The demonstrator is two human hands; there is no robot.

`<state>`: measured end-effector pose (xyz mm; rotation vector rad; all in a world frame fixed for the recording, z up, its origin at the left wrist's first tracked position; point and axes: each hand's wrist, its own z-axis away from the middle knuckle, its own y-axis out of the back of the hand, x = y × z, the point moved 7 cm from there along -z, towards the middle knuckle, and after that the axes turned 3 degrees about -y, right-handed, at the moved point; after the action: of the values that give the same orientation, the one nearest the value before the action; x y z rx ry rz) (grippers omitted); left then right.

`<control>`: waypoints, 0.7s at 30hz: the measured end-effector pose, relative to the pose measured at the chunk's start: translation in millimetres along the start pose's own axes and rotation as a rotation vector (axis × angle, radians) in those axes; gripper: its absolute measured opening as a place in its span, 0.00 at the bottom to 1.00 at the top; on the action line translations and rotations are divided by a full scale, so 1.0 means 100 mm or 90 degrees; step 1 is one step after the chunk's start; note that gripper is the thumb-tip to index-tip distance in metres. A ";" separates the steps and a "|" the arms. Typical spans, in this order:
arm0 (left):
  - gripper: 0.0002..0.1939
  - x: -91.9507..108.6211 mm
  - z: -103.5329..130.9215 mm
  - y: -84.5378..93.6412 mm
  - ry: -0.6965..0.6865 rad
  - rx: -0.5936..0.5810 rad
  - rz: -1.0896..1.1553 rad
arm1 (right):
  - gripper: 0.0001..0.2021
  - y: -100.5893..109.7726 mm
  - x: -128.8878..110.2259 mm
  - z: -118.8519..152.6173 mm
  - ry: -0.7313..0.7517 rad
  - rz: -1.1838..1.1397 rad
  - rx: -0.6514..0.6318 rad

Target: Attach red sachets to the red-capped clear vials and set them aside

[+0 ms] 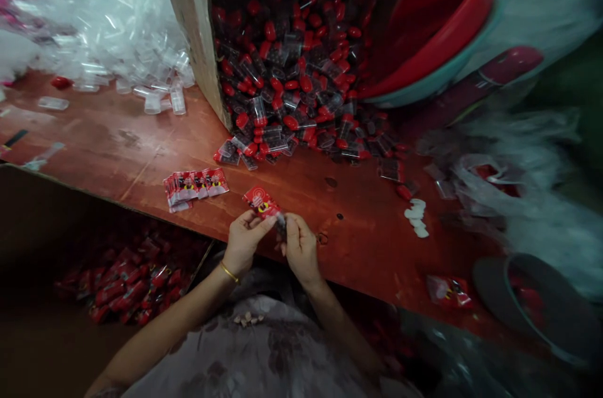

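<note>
In front of my body, at the table's near edge, my left hand pinches a red printed packet with a black and yellow picture. My right hand is closed on a small clear container with dark contents, right against the packet's lower end. Fingers hide most of that container, and I cannot tell whether it is partly inside the packet. Left of my hands lies a fanned stack of matching red packets. Beyond them spreads a heap of small clear containers with red caps.
A cardboard wall separates the capped heap from a pile of clear empty containers. Red and teal basins lean at right. White pieces, a filled packet and a grey bowl sit nearer. Filled red packets lie below left.
</note>
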<state>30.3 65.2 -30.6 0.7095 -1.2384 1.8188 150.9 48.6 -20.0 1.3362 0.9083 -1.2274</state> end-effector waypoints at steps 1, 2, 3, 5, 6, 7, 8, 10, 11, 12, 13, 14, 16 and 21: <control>0.16 0.00 0.00 0.00 0.010 -0.001 0.015 | 0.15 -0.03 -0.01 0.00 0.000 0.005 -0.014; 0.17 -0.01 -0.01 -0.01 0.019 -0.003 0.028 | 0.15 -0.05 -0.01 0.00 0.002 0.011 -0.022; 0.17 -0.01 -0.01 -0.02 0.024 -0.006 0.034 | 0.15 -0.07 -0.02 -0.01 0.003 0.016 -0.018; 0.17 0.00 -0.01 -0.04 0.025 -0.010 0.029 | 0.15 -0.08 -0.02 -0.02 0.005 0.019 0.009; 0.17 0.00 -0.02 -0.05 0.022 -0.013 0.020 | 0.15 -0.09 -0.02 -0.02 0.004 0.017 0.022; 0.17 0.00 -0.02 -0.06 0.019 -0.016 0.010 | 0.14 -0.09 -0.01 -0.02 0.005 0.014 0.031; 0.17 0.01 -0.03 -0.06 0.015 -0.019 0.001 | 0.14 -0.10 -0.01 -0.03 0.009 0.015 0.031; 0.17 0.01 -0.05 -0.05 0.017 -0.016 -0.005 | 0.13 -0.10 -0.03 -0.03 0.040 0.043 0.024; 0.17 0.02 -0.06 -0.04 0.022 -0.012 -0.001 | 0.12 -0.09 -0.06 -0.03 0.063 0.070 0.024; 0.18 0.02 -0.08 -0.04 0.031 -0.011 0.006 | 0.12 -0.08 -0.09 -0.02 0.088 0.103 0.025; 0.18 0.02 -0.09 -0.04 0.039 -0.013 0.014 | 0.12 -0.07 -0.12 -0.02 0.110 0.136 0.026; 0.18 0.02 -0.11 -0.04 0.047 -0.018 0.020 | 0.12 -0.06 -0.15 -0.02 0.127 0.164 0.027; 0.18 0.01 -0.13 -0.05 0.052 -0.035 0.021 | 0.12 -0.06 -0.20 -0.02 0.147 0.198 0.021; 0.15 -0.02 -0.09 -0.10 0.017 -0.078 -0.045 | 0.13 -0.07 -0.18 -0.06 0.103 0.153 0.036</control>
<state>40.0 75.3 -30.6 0.6497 -1.2794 1.6747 141.5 57.8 -4.9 1.5585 0.8013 -0.9773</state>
